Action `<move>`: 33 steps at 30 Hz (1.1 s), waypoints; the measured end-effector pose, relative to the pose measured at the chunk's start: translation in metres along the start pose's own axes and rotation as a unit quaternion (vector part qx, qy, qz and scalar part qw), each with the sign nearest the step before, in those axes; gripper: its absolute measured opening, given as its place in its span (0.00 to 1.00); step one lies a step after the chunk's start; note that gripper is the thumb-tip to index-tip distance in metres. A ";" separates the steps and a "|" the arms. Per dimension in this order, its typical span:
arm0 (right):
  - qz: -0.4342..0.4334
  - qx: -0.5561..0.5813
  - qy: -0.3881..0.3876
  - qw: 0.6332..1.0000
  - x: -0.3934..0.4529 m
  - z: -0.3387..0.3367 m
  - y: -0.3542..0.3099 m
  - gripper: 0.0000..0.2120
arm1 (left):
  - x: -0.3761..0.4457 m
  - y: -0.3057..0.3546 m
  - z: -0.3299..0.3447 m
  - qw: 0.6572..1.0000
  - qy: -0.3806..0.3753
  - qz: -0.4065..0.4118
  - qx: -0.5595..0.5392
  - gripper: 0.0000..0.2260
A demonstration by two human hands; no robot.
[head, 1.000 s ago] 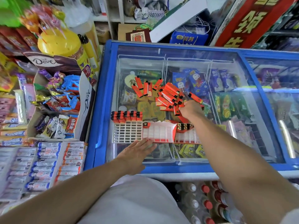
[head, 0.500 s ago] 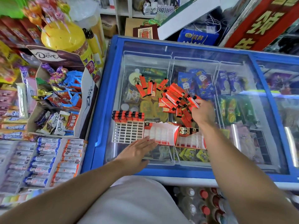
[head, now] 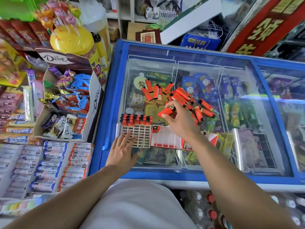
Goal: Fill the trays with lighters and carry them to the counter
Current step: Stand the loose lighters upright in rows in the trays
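Far left, rows of wrapped candy sticks [head: 49, 164] lie flat beside a brown Dove display box [head: 69, 100] heaped with chocolate wrappers, and a yellow lollipop tub [head: 72, 40] stands behind it. Next comes the blue-framed freezer [head: 112, 96], whose sliding glass lid [head: 165, 162] carries all the work.

The left hand [head: 123, 150] lies flat on the glass with its fingers straight and spread, the fingertips resting on the near edge of the white grid tray [head: 140, 134]. That tray holds a row of red lighters [head: 136, 119] standing upright along its far side; its other cells show bare. Just to the right, touching it, sits a red-and-white tray [head: 166, 138] with one lighter visible in its far left corner.

Above that tray the right hand [head: 179, 123] hovers, its grip pinching a single red lighter [head: 165, 112] between thumb and fingertips, black cap pointing away and to the right. Beyond the hand a loose pile of red lighters [head: 183, 96] lies scattered on the glass, a few of them apart to the left of the pile. Under the lid, ice-cream packets [head: 234, 113] show through.
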State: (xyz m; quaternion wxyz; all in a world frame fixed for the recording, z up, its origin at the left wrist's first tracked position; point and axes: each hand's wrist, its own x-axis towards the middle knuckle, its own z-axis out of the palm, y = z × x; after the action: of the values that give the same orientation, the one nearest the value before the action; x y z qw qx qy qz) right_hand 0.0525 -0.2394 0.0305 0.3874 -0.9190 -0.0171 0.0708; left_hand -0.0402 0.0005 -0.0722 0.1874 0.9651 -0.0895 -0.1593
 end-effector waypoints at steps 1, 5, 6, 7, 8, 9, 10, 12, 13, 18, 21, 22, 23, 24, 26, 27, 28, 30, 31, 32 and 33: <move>-0.005 -0.003 -0.021 1.000 -0.001 0.005 -0.004 0.09 | -0.002 -0.003 0.000 1.000 -0.026 0.001 0.011 0.34; -0.022 -0.046 -0.083 0.995 -0.003 0.015 -0.017 0.12 | -0.001 -0.005 0.000 0.994 -0.101 -0.008 0.032 0.40; -0.022 -0.048 -0.084 0.995 -0.004 0.013 -0.020 0.13 | 0.000 -0.005 0.000 0.995 -0.100 -0.007 0.028 0.41; -0.022 -0.054 -0.083 0.995 -0.004 0.009 -0.020 0.14 | 0.001 -0.005 0.000 0.995 -0.096 -0.005 0.028 0.41; -0.023 -0.061 -0.084 0.994 -0.005 0.003 -0.020 0.14 | 0.001 -0.005 0.001 0.995 -0.093 -0.004 0.031 0.41; -0.017 -0.067 -0.083 0.994 -0.006 -0.004 -0.019 0.14 | 0.001 -0.005 0.003 0.995 -0.089 -0.006 0.035 0.41; -0.002 -0.068 -0.079 0.995 -0.008 -0.012 -0.016 0.15 | 0.001 -0.004 0.005 0.996 -0.077 -0.007 0.033 0.40; 0.037 -0.057 -0.054 0.996 -0.016 -0.036 -0.010 0.15 | 0.003 0.002 0.004 1.000 -0.022 -0.004 -0.001 0.36; 0.050 -0.056 -0.037 0.996 -0.021 -0.049 -0.006 0.14 | 0.005 0.005 0.002 1.000 0.012 0.004 -0.024 0.33; 0.143 -0.108 -0.006 0.984 -0.053 -0.112 0.031 0.10 | 0.015 0.019 0.004 0.996 0.038 0.067 -0.043 0.30; 0.182 -0.121 0.007 0.976 -0.074 -0.123 0.055 0.09 | 0.012 0.016 0.017 0.997 -0.014 0.081 0.000 0.35; 0.187 -0.135 0.005 0.973 -0.079 -0.121 0.060 0.08 | 0.010 0.014 0.021 0.996 -0.030 0.085 0.016 0.36; 0.189 -0.154 0.006 0.970 -0.083 -0.116 0.066 0.07 | 0.009 0.012 0.023 0.995 -0.043 0.089 0.030 0.37; 0.190 -0.172 0.015 0.966 -0.086 -0.110 0.070 0.06 | 0.009 0.011 0.023 0.994 -0.053 0.091 0.042 0.37; 0.199 -0.205 0.043 0.957 -0.089 -0.095 0.082 0.06 | 0.009 0.012 0.021 0.992 -0.066 0.094 0.058 0.39; 0.205 -0.222 0.055 0.952 -0.089 -0.089 0.088 0.07 | 0.009 0.013 0.020 0.991 -0.068 0.094 0.060 0.39; 0.209 -0.233 0.065 0.947 -0.089 -0.083 0.092 0.08 | 0.010 0.014 0.019 0.992 -0.069 0.092 0.060 0.40; 0.201 -0.227 0.076 0.950 -0.090 -0.073 0.097 0.09 | 0.011 0.014 0.018 0.992 -0.069 0.089 0.060 0.40; 0.195 -0.217 0.075 0.953 -0.090 -0.070 0.097 0.10 | 0.012 0.013 0.018 0.992 -0.070 0.088 0.061 0.40; 0.193 -0.210 0.072 0.956 -0.090 -0.067 0.097 0.10 | 0.012 0.013 0.018 0.992 -0.070 0.088 0.061 0.40; 0.195 -0.208 0.067 0.956 -0.090 -0.066 0.097 0.10 | 0.012 0.012 0.018 0.992 -0.070 0.087 0.061 0.40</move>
State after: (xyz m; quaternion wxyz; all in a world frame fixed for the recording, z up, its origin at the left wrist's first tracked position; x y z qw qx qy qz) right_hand -0.0296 -0.3617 0.0171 0.1669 -0.9672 0.1747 0.0779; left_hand -0.0367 -0.0189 -0.0866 0.1347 0.9498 -0.1955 -0.2038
